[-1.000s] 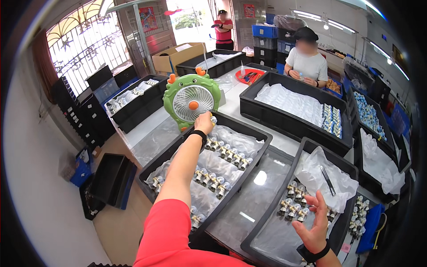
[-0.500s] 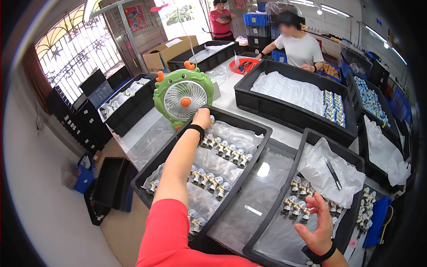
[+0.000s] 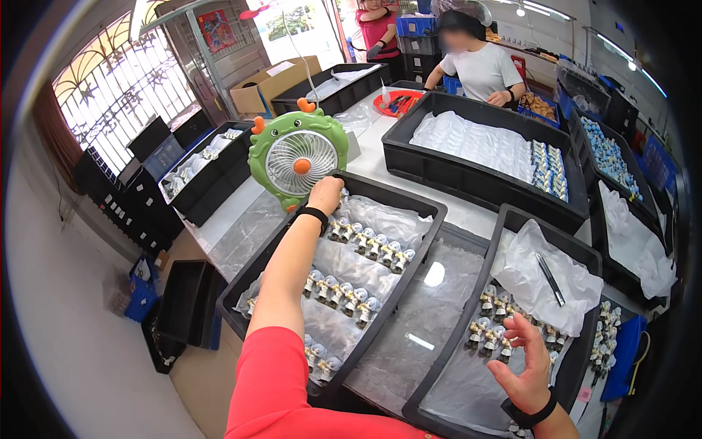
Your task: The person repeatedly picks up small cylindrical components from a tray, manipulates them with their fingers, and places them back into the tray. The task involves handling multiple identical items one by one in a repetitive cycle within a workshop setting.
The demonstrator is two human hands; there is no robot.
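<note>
My left hand (image 3: 327, 195) reaches to the far corner of a black tray (image 3: 419, 276), its fingers closed around a small figurine that is mostly hidden by them. Rows of small figurines with pale blue heads, white bodies and dark bases (image 3: 342, 293) lie in that tray on clear plastic sheeting. My right hand (image 3: 523, 366) hovers over a second black tray (image 3: 475, 296) on the right, fingers apart and holding nothing. More of these figurines (image 3: 485, 338) lie beneath it. White crumpled sheeting (image 3: 537, 252) with a black pen-like tool (image 3: 550, 279) on it covers the tray's far part.
A green cartoon-shaped fan (image 3: 300, 162) stands just beyond my left hand. A large black tray (image 3: 468, 175) with wrapped and bare figurines is across the table. A person in a white shirt (image 3: 482, 73) works behind it. A red dish of tools (image 3: 395, 102) lies nearby.
My left hand stays at the tray's far corner with only a slight shift. My right hand remains spread over the right tray. The view has moved slightly.
</note>
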